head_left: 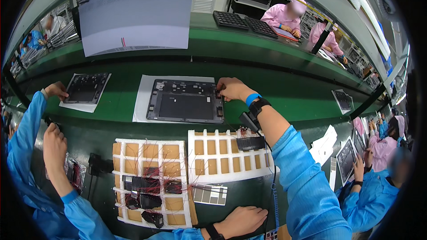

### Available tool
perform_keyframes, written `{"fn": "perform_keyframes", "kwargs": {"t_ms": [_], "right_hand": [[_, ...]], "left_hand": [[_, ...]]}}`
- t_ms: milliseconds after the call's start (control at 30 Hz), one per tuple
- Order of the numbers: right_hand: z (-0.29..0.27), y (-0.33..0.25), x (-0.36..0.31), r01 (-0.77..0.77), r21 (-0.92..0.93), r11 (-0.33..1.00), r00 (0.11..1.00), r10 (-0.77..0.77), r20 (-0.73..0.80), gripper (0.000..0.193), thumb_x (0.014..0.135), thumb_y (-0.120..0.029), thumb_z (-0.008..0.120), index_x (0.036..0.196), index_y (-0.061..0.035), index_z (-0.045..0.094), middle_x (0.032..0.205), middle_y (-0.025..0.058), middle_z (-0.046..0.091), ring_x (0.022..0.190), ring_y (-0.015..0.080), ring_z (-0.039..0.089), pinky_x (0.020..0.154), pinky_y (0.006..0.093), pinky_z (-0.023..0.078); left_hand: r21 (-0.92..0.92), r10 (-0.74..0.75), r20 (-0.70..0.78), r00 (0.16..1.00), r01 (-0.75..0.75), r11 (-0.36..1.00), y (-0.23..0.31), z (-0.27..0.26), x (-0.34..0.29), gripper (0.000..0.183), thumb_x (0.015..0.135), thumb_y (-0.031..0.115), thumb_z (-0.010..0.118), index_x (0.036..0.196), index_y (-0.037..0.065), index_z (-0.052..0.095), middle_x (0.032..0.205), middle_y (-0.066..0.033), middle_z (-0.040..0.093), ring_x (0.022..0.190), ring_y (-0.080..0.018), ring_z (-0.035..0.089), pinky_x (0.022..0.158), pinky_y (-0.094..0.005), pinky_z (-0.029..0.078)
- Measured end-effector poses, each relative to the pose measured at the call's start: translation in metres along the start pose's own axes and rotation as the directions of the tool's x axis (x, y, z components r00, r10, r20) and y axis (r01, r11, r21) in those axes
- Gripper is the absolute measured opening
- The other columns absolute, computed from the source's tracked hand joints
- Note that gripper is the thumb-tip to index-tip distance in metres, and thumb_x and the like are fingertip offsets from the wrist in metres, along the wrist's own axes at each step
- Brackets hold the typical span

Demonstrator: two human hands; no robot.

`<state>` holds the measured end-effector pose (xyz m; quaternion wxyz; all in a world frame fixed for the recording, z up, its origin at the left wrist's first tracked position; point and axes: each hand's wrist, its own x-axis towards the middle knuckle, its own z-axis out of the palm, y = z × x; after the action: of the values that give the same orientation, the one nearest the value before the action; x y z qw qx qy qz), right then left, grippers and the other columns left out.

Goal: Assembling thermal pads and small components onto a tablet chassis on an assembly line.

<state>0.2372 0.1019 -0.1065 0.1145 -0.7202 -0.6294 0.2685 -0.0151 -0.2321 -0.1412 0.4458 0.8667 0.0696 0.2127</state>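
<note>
Head: right fingers (pixel 225 83) curled; at dark panel (pixel 187 106)

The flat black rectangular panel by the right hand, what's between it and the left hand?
The head view shows a white-framed tray with brown compartments, then a grey-and-white rectangular card, between the panel and the left hand.

Passage between left panel (pixel 84 90), centre panel (pixel 184 106); red wires (pixel 153 172) obstruct foam tray (pixel 132 150), height unclear.
</note>
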Motion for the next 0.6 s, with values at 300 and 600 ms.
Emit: {"fn": "perform_keyframes", "kwargs": {"t_ms": [300, 600], "right_hand": [[0.008, -0.024, -0.002, -0.094, -0.007, 0.996, 0.994, 0.093, -0.053, 0.038, 0.080, -0.014, 0.070, 0.117, -0.0057, 0.070, 0.094, 0.0144, 0.079, 0.084, 0.0258, 0.078, 0.085, 0.0362, 0.060], [0.013, -0.055, 0.007, -0.229, -0.097, 0.969, 0.973, 0.228, -0.013, 0.035, 0.086, -0.023, 0.069, 0.115, -0.0037, 0.069, 0.093, 0.0137, 0.079, 0.077, 0.0208, 0.078, 0.081, 0.0322, 0.061]], "left_hand": [[-0.031, 0.004, 0.058, 0.998, -0.003, 1.000, -0.012, 0.009, -0.003, 0.017, 0.100, 0.019, 0.060, 0.099, 0.003, 0.065, 0.083, -0.0113, 0.069, 0.083, -0.0301, 0.071, 0.070, -0.0422, 0.059], [-0.058, 0.019, 0.024, 1.000, -0.018, 0.998, -0.010, 0.008, -0.004, 0.016, 0.100, 0.018, 0.059, 0.096, 0.003, 0.061, 0.081, -0.0129, 0.066, 0.083, -0.0333, 0.070, 0.071, -0.0454, 0.058]]}}
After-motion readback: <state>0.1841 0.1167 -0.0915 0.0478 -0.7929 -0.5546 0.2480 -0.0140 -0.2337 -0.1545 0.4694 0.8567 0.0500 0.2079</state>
